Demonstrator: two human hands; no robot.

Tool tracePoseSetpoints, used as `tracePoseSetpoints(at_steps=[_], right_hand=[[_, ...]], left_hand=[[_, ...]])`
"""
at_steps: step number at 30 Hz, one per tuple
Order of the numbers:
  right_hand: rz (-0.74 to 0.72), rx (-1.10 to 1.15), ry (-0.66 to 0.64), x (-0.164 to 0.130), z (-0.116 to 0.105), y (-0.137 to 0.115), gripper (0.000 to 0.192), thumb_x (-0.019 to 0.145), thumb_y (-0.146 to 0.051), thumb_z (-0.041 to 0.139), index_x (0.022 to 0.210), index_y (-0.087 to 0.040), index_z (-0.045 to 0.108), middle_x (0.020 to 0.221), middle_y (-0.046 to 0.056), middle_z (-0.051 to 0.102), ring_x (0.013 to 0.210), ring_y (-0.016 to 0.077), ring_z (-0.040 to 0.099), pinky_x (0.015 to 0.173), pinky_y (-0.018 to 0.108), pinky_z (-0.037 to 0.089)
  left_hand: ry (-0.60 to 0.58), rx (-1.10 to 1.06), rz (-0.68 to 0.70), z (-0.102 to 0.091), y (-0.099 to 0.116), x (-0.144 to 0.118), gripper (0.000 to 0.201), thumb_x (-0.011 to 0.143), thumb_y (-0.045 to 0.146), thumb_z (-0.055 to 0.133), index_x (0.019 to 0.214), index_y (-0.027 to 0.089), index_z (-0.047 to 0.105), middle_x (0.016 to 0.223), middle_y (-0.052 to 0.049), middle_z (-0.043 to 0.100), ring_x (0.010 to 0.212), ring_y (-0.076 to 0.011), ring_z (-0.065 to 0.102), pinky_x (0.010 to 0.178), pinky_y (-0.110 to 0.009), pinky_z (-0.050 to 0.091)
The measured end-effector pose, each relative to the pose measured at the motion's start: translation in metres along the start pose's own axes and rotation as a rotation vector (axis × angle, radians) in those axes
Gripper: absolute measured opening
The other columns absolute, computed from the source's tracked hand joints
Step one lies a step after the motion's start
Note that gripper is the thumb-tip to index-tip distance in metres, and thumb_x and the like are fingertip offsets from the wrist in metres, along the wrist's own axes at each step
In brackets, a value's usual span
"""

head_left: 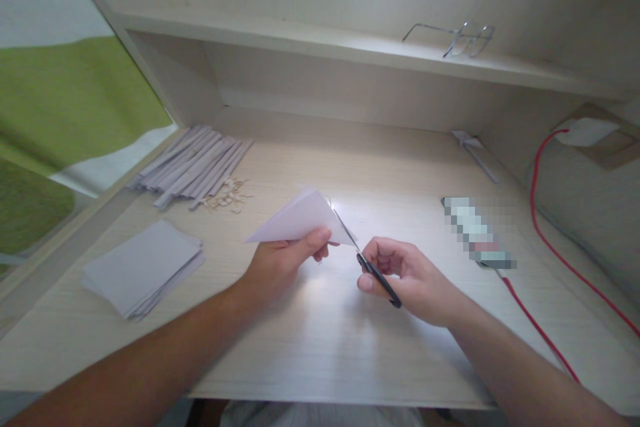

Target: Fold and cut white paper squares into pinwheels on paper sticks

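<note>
Two hands are at work over the pale wooden desk [320, 347], and I'll place everything from the folded paper [300, 219] held above its middle. My left hand [280, 263] pinches that paper along its lower edge, thumb on the near face and fingers curled behind it, closed firmly on the sheet. The paper rises up and away from the grip as a flat triangle, its long point reaching left and its other corner to the right, clear of the desk surface.

My right hand [407, 277] sits just right of the paper and a little nearer to me. It is wrapped around the black handles of a pair of scissors [367, 260], fingers through or around the loops; I cannot tell exactly how the fingers sit in them. The thin blades run up and left from that hand and meet the paper's right corner, touching its edge. How far the blades are parted I cannot make out.

Left of the paper and farther back lies a row of rolled paper strips [193, 163], with small pale scraps [227, 198] beside them. Nearer and left sits a stack of flat sheets [143, 267]. Right of the paper a red cable [540, 330] crosses the desk. Above and behind, spectacles [457, 39] rest on the shelf [350, 47].
</note>
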State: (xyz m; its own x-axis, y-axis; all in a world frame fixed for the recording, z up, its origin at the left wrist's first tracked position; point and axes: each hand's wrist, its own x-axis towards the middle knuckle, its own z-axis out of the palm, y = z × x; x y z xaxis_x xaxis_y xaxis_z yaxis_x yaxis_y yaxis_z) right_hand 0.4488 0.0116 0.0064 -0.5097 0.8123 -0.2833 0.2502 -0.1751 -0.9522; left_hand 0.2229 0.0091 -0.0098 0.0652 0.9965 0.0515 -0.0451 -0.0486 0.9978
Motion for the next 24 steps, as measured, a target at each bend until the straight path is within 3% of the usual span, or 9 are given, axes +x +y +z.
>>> tracePoseSetpoints(at_steps=[8, 24], right_hand=[[-0.001, 0.024, 0.015, 0.0009, 0.0003, 0.0027, 0.039, 0.079, -0.048, 0.084, 0.078, -0.019, 0.057, 0.067, -0.005, 0.048, 0.061, 0.0108, 0.040, 0.055, 0.026, 0.029], [-0.019, 0.037, 0.065, 0.0020, -0.0005, 0.0068, 0.038, 0.077, -0.039, 0.087, 0.072, -0.019, 0.056, 0.061, -0.007, 0.048, 0.056, 0.0091, 0.038, 0.053, 0.025, 0.025]], left_hand=[[0.092, -0.138, 0.090, -0.0018, -0.0053, 0.0013, 0.030, 0.092, 0.031, 0.069, 0.065, 0.019, 0.065, 0.063, -0.001, 0.062, 0.065, -0.0161, 0.057, 0.065, -0.031, 0.047], [0.088, -0.175, 0.072, -0.0023, -0.0073, 0.0024, 0.032, 0.093, 0.030, 0.070, 0.064, 0.017, 0.067, 0.064, -0.001, 0.063, 0.064, -0.0147, 0.057, 0.063, -0.030, 0.047]])
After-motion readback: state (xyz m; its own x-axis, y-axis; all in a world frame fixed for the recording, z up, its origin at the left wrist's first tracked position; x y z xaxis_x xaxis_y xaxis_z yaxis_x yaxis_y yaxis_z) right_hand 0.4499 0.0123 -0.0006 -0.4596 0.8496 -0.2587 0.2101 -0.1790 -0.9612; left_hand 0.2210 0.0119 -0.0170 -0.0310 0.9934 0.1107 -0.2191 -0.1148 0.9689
